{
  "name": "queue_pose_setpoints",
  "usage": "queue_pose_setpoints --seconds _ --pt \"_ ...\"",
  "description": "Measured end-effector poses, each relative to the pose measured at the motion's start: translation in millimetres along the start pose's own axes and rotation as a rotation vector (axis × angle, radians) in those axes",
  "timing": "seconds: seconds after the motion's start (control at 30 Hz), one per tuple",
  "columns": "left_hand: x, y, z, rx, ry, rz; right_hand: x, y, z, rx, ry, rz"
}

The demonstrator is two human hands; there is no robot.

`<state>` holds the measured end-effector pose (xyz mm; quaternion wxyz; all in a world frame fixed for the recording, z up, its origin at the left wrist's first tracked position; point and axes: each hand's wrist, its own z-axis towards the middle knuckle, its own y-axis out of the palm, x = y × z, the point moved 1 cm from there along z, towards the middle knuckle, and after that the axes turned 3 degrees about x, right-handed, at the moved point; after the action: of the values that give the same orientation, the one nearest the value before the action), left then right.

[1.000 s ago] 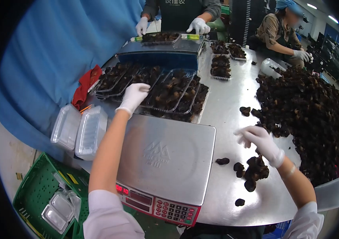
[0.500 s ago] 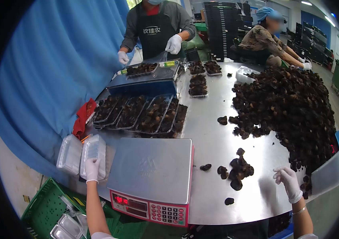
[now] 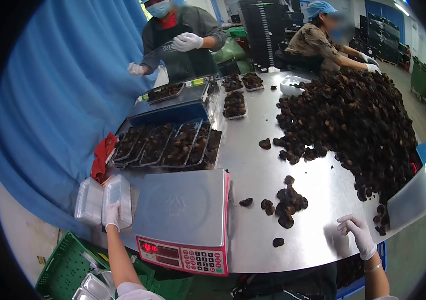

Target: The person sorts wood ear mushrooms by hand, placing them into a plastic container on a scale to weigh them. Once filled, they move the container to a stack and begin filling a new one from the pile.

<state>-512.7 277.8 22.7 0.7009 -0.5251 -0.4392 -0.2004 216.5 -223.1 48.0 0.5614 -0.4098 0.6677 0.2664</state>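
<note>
My left hand (image 3: 112, 215), in a white glove, is at the right one of two stacks of clear plastic trays (image 3: 123, 191), its fingers closed on the near part of a tray. My right hand (image 3: 356, 231), also gloved, hovers over the metal table's near right part with nothing in it, fingers partly bent and apart. Left of it lies a small cluster of dark dried mushrooms (image 3: 291, 202), with a few loose pieces around. Between my hands stands a red-edged digital scale (image 3: 180, 207) with a bare plate and a lit red display.
A large mushroom heap (image 3: 348, 120) covers the table's right side, beside a translucent plastic bin (image 3: 418, 192). Filled trays (image 3: 165, 145) stand behind the scale. Two co-workers (image 3: 180, 42) are across the table. A green crate (image 3: 65, 265) sits low at left.
The view has shifted slightly. My left hand stays at the tray stack and my right hand stays above the table. The co-worker at the wrapping machine has raised both hands, with clear film between them.
</note>
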Motion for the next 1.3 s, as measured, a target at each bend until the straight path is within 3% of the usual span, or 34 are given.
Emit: queue_pose_setpoints --seconds 0.03,0.2,0.27,0.3,0.37,0.4,0.47,0.6,0.67,0.77,0.93,1.07,1.13,1.2,1.3 --pt "7 0 -6 -0.033 -0.126 -0.059 4 0 -1 0.031 -0.021 -0.043" --pt "-37 -1 41 -0.067 -0.064 0.090 2 6 -10 -0.019 -0.053 -0.117" --pt "-14 -3 29 0.139 0.217 0.274 4 7 -11 -0.107 -0.024 0.022" --pt "1 -2 20 0.143 0.223 0.272 4 6 -10 -0.106 -0.029 0.027" --pt "36 -6 -13 0.465 0.663 0.658 5 5 -11 -0.131 -0.047 -0.017" --pt "56 -9 -33 0.472 0.668 0.658 6 4 -9 -0.131 -0.052 -0.010" --pt "93 -10 -80 0.332 0.769 0.589 8 3 -4 -0.119 -0.051 -0.049" --pt "121 4 -151 0.268 0.810 0.476 0 26 15 -0.167 -0.010 0.011" --pt "152 14 -200 -0.092 0.303 0.169 -15 48 22 -0.216 -0.066 -0.029" --pt "176 21 -251 -0.124 0.360 0.124 -33 74 28 -0.335 -0.219 0.002" --pt "214 30 -328 -0.156 0.349 0.006 -23 104 18 -0.445 -0.162 0.010" --pt "258 54 -409 -0.323 0.297 -0.343 -15 134 7 -0.513 -0.130 0.129" --pt "260 82 -434 -0.451 0.434 -0.488 -21 145 -1 -0.489 -0.127 0.135" --pt "265 115 -461 -0.606 0.363 -0.638 -32 155 -7 -0.315 -0.309 0.307" --pt "265 159 -497 -0.887 0.214 -0.820 -23 154 -1 -0.261 -0.403 0.338"
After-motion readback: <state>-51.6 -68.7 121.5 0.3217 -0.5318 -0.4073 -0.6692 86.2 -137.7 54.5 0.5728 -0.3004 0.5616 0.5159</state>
